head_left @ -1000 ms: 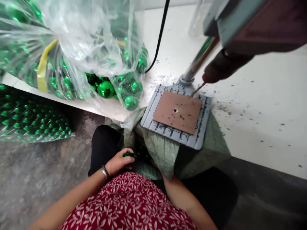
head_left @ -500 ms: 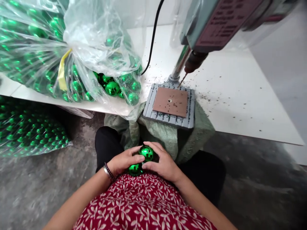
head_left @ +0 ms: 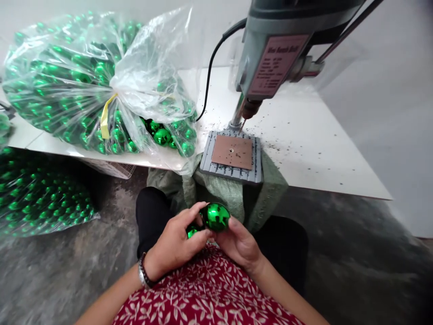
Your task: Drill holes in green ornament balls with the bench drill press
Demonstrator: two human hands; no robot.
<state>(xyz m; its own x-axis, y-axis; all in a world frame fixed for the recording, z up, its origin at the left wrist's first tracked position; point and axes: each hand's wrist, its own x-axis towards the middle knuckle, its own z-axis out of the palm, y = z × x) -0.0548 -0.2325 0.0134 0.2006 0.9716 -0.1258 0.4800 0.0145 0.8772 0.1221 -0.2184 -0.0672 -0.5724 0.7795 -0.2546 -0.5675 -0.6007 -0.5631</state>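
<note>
Above my lap I hold a shiny green bauble [head_left: 217, 216]. My right hand [head_left: 241, 241] grips it from the right with the thumb on its side, the other fingers mostly hidden beneath. My left hand [head_left: 182, 239] curls around a second green bauble [head_left: 192, 232], which shows only in part between thumb and fingers; its fingertips reach the first bauble's left side. Beyond my hands stands a small bench drill [head_left: 270, 54]. Its bit [head_left: 242, 124] points down over a brown square board [head_left: 232, 152] with a hole, lying on the ridged grey base [head_left: 206, 167].
A tied clear bag of green baubles [head_left: 67, 99] lies on the white table [head_left: 304, 135], left of the drill. Another bag of baubles [head_left: 47, 194] is lower left. Dark shavings dot the table. A green woven sack [head_left: 219, 192] hangs under the base; a black cable [head_left: 210, 63] runs behind.
The view has shifted, showing more of the drill. Both hands have turned, and the upper bauble now sits further right, in my right hand's fingers; its hole no longer shows.
</note>
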